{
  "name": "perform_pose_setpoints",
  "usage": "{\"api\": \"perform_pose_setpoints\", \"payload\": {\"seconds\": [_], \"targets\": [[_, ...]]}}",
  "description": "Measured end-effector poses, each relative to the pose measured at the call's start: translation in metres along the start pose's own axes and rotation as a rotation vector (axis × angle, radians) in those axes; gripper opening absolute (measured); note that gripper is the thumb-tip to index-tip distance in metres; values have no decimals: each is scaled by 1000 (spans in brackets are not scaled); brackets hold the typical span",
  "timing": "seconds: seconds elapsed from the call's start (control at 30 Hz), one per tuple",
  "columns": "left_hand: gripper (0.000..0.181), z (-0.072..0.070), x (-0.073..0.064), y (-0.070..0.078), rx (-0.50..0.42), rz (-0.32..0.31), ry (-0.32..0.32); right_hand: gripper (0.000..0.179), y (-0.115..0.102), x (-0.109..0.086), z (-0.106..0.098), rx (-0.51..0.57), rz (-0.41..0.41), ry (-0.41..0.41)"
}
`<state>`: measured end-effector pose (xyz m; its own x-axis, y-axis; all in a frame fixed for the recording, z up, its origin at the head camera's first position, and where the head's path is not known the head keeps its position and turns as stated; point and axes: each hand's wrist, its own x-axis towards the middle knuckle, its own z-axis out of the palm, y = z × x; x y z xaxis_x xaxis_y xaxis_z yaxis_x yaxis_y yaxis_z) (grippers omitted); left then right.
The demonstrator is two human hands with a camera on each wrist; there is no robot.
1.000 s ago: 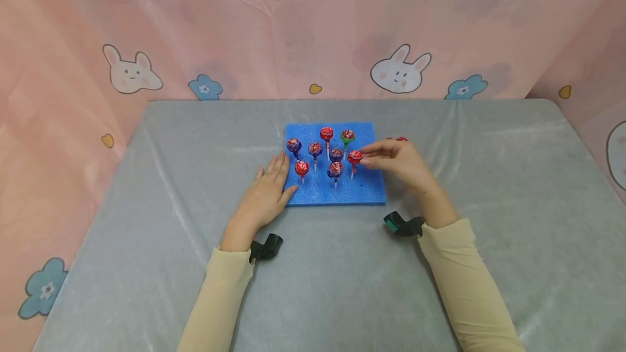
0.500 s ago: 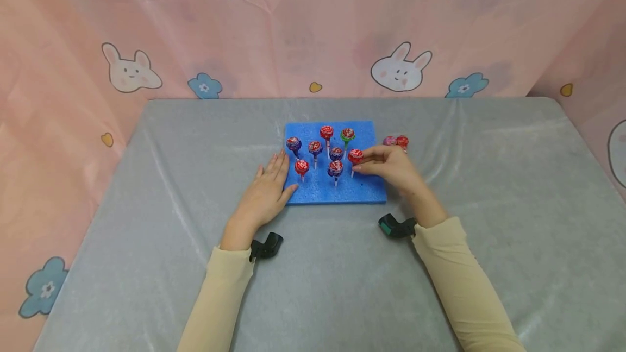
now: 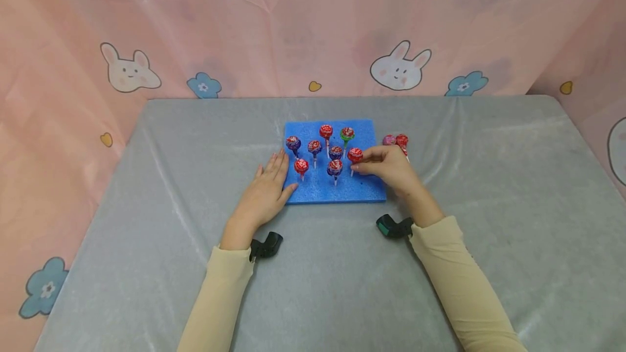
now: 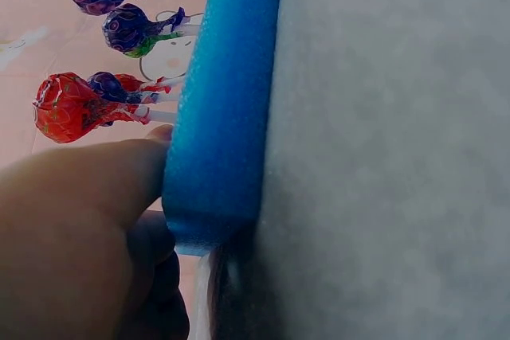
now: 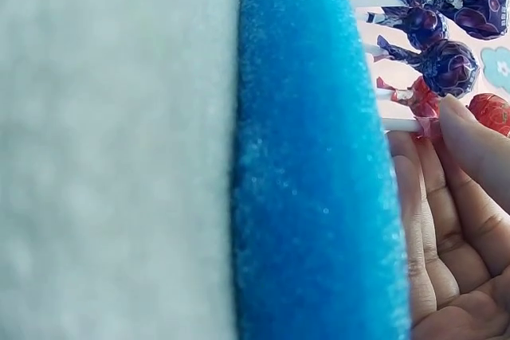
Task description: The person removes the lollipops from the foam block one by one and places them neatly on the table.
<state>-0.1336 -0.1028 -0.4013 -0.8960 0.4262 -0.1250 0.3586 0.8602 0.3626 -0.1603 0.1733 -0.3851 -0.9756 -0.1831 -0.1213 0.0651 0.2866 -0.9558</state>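
Note:
A blue foam block [image 3: 318, 193] lies flat, with several wrapped lollipops standing on their sticks in it. My left hand [image 3: 262, 194] rests along its left edge, fingers straight and thumb at the front corner; the left wrist view shows that thumb against the foam [image 4: 223, 117]. At the block's right side, my right hand [image 3: 391, 170] pinches a red lollipop [image 3: 355, 154] just under its head. The right wrist view shows thumb and fingers around the wrapper's twist [image 5: 428, 127], close to the foam. Purple lollipops [image 5: 451, 68] stand beyond it.
Right of the block, behind my right hand, a pink lollipop [image 3: 389, 140] and a red lollipop [image 3: 402, 140] lie on the grey cloth-covered table [image 3: 323, 276]. A pink patterned curtain [image 3: 293, 26] hangs behind the table's far edge.
My right hand has moved slightly left and down, from the red lollipop's head to just below it. The two lollipops lying at the right have come into fuller view. My left hand stays put.

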Motion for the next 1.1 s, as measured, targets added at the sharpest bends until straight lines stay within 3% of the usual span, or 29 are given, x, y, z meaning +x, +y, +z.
{"api": "perform_pose_setpoints", "payload": {"seconds": [0.27, 0.5, 1.1], "targets": [[67, 1, 0, 0, 0, 13, 17, 20, 1, 0, 1, 24, -15, 11], [66, 0, 0, 0, -10, 19, 19, 13, 2, 0, 0, 112, -51, 30], [66, 0, 0, 0, -8, 17, 24, 22, -4, -1, -2, 121, -34, 53]]}}
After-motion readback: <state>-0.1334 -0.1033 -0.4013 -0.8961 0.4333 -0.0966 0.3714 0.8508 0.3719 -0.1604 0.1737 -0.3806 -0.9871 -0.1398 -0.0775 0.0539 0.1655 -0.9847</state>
